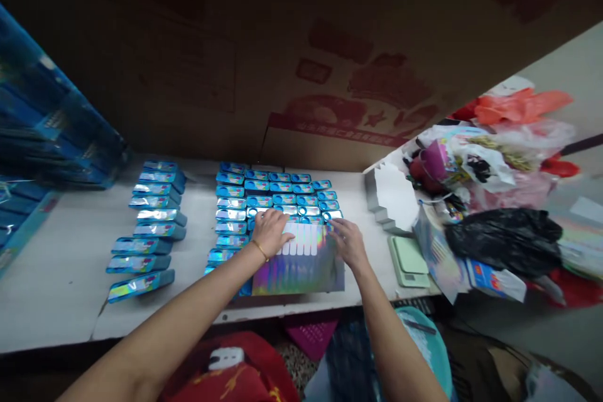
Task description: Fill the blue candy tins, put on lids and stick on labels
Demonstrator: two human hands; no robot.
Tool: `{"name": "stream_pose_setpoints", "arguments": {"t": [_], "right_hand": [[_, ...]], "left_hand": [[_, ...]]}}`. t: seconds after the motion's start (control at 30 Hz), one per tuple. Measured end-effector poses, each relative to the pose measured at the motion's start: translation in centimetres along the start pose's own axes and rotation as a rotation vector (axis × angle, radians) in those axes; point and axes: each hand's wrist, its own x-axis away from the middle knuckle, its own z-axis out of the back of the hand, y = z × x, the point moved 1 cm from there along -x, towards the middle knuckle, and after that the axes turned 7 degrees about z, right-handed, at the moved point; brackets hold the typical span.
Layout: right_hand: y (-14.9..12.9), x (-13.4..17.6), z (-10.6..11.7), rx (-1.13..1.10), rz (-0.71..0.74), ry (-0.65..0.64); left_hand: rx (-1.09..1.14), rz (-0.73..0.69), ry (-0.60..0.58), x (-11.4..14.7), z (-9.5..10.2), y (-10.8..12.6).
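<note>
A shiny rainbow-coloured sheet [301,276] with white rounded strips lies over the front part of rows of small blue boxes [281,187]. My left hand [272,231], with a gold bangle at the wrist, rests palm down on the sheet's upper left edge. Its thumb is spread out toward the white strips, and its fingertips reach over the boxes. At the upper right corner of the sheet is my right hand [347,242]. Its fingers are drawn together beside a blue box; what they pinch is too small to make out.
More blue boxes [160,213] stand in a column on the left. Wrapped blue packs [51,113] are stacked at far left. A large cardboard carton [226,75] looms behind. Rightward are white card pieces [394,198], a green scale [409,262] and plastic bags [506,242].
</note>
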Motion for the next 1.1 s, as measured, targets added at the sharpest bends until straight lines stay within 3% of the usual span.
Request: {"name": "stream_pose_setpoints", "arguments": {"t": [0.07, 0.17, 0.4, 0.5, 0.67, 0.77, 0.9, 1.0, 1.1], "right_hand": [[-0.3, -0.3, -0.9, 0.116, 0.032, -0.068], [-0.8, 0.0, -1.7, 0.230, 0.127, -0.139], [-1.3, 2.7, -2.2, 0.239, 0.255, -0.096], [-2.8, 3.0, -0.2, 0.101, 0.158, 0.007], [-6.3, 2.1, 6.2, -0.340, -0.114, 0.186], [-7.6, 0.5, 7.4, -0.572, -0.230, 0.196], [-8.7, -2.0, 4.6, -0.873, -0.398, 0.179], [-10.1, -3.5, 1.6, -1.036, -0.474, 0.174], [-12.0, -4.7, -1.4, -1.157, -0.521, 0.136]], "left_hand": [[-0.036, 0.061, -0.071, -1.1, -1.5, 0.8], [-0.031, 0.116, -0.071, -1.6, -2.9, 1.2], [-0.017, 0.120, -0.022, -1.0, -3.2, 1.6], [-0.022, 0.107, -0.014, -1.1, -3.5, 1.6], [0.017, 0.098, 0.001, -1.2, -4.2, 1.0], [0.135, 0.107, 0.048, -0.7, -3.2, 0.7], [0.687, 0.126, 0.045, 0.8, -0.4, 0.5], [1.084, 0.286, -0.043, 1.6, 1.0, -0.3], [1.252, 0.473, 0.024, 1.8, 2.0, -2.3]]}}
